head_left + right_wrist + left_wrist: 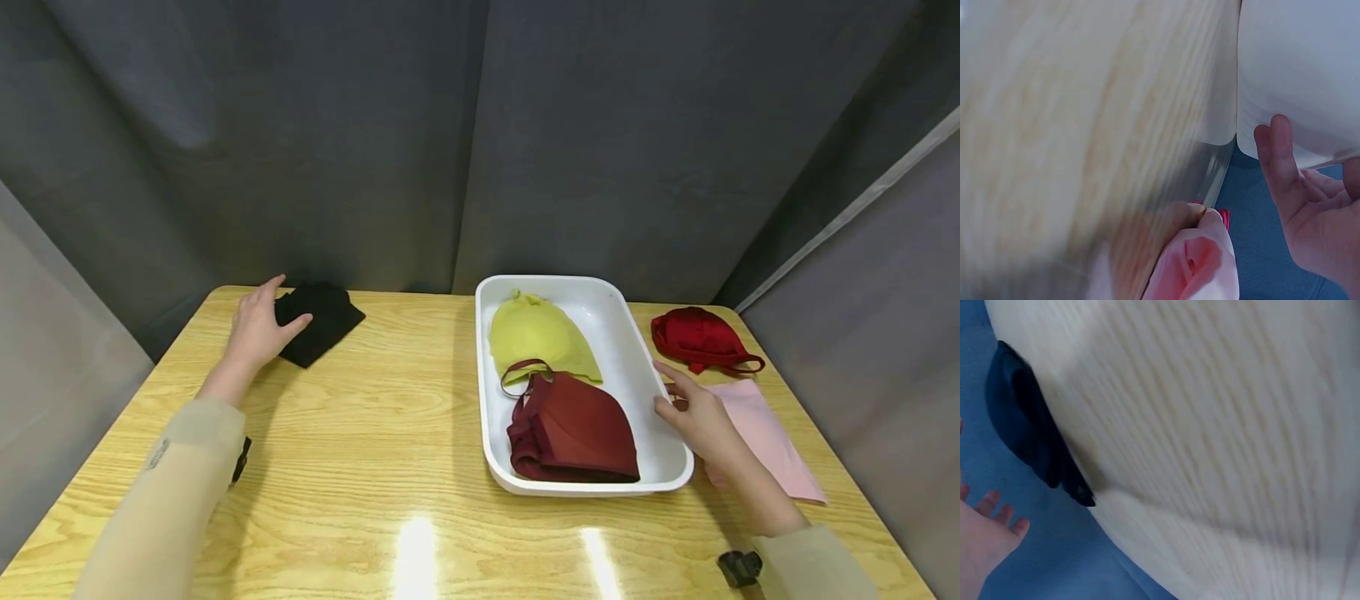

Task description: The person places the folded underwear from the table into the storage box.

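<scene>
Left hand [261, 325], upper left of the head view: fingers and thumb spread wide, nothing gripped, right beside black cloth [322, 321], thumb reaching over its left part; contact too unclear to call. Right hand [701, 421], right of centre: at the right rim of white tray [607, 325], thumb over the inner side, two fingers along the outer wall in the right wrist view; apparently a light hold on the rim, pressure impossible to tell.

Step in hand, by the look of it: left hand for taking the cloth, right hand for steadying the tray. To do well: bring thumb and fingertips over the thick of the cloth, pinch all layers together, lift instead of dragging along the back edge. Avoid leaning on the tray rim; risk of tipping.

Materials: black cloth matte, seemingly folded, angular outline, details lost in the dark. Tray glossy, probably plastic, rounded rectangle, raised walls. Inside, upper part: yellow bra [540, 337], soft, domed. Lower part: maroon bra [585, 425], smooth rounded cup, bunched left side, thin strap looped over the yellow hem. Far right: red bra [701, 333], satiny, crumpled, strap to the right. Just below: pink cloth [772, 442], thin, flat, partly behind the right arm. Underneath: pale wood-grain table [397, 400], glare at bottom centre. Across the top: dark grey curtain [360, 150], soft vertical folds.
</scene>
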Action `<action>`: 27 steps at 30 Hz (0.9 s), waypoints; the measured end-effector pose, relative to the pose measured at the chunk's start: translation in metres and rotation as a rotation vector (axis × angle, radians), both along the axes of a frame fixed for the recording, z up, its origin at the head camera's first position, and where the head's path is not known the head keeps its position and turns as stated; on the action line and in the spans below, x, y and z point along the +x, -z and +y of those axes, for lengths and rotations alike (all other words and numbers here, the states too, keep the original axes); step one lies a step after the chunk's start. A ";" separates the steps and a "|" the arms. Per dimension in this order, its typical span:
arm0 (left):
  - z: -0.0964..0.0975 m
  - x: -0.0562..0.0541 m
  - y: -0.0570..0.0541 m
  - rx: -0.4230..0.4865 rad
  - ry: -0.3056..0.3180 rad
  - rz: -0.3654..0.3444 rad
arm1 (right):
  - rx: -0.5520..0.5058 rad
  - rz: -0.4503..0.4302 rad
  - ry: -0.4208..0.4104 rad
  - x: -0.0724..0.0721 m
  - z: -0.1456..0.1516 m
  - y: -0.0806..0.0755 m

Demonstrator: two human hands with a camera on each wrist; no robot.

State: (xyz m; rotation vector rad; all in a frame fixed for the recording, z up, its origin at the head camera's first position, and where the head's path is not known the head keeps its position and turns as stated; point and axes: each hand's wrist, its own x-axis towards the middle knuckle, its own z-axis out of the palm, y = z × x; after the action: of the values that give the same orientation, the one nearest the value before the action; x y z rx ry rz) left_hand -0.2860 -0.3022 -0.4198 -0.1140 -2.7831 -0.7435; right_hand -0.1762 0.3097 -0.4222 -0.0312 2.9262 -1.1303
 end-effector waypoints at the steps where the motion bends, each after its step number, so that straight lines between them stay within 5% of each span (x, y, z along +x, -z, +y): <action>1: -0.001 -0.001 0.001 -0.005 -0.004 -0.012 | -0.008 -0.007 0.003 0.000 0.000 0.000; 11: -0.015 -0.013 0.011 -0.008 -0.080 -0.119 | 0.023 0.024 -0.014 -0.001 0.002 0.000; 27: -0.029 -0.019 0.020 0.001 -0.081 -0.305 | 0.046 0.052 -0.022 0.002 0.000 -0.003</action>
State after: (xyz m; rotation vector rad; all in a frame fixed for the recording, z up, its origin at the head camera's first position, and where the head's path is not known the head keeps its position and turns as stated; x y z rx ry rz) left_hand -0.3054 -0.3316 -0.4395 0.1229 -3.0517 -0.8008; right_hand -0.1740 0.3100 -0.4194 -0.0942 2.9883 -1.0748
